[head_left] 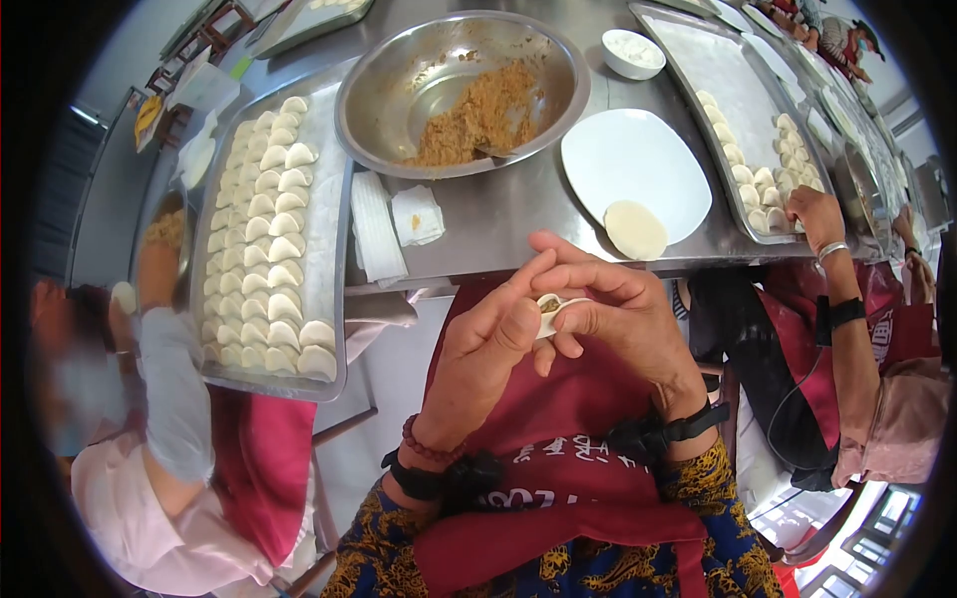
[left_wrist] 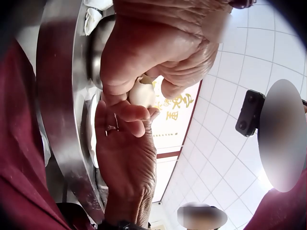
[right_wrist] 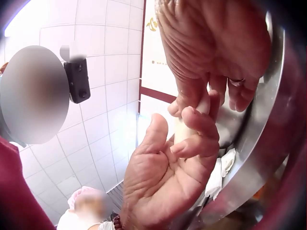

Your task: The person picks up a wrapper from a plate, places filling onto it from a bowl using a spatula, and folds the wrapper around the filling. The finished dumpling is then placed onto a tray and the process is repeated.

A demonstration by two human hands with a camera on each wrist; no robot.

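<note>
A partly closed dumpling (head_left: pixel 549 315) is held between both hands over the lap, with brown filling showing through the gap in its white wrapper. My left hand (head_left: pixel 490 324) grips its left side, thumb in front. On the other side, my right hand (head_left: pixel 620 297) pinches the wrapper edge between thumb and fingers. Seen from the left wrist, the pale wrapper (left_wrist: pixel 142 93) bulges out below the left hand's thumb and fingers. In the right wrist view, fingers cover much of the dumpling (right_wrist: pixel 183 132). A round wrapper (head_left: pixel 635 230) overhangs the near rim of a white plate (head_left: pixel 638 149).
A steel bowl (head_left: pixel 364 120) with brown filling (head_left: pixel 478 120) stands ahead. Trays of dumplings lie left (head_left: pixel 334 259) and right (head_left: pixel 698 70). A small white bowl (head_left: pixel 633 55) and folded paper towels (head_left: pixel 377 229) sit on the steel table. Neighbours' arms reach in at both sides.
</note>
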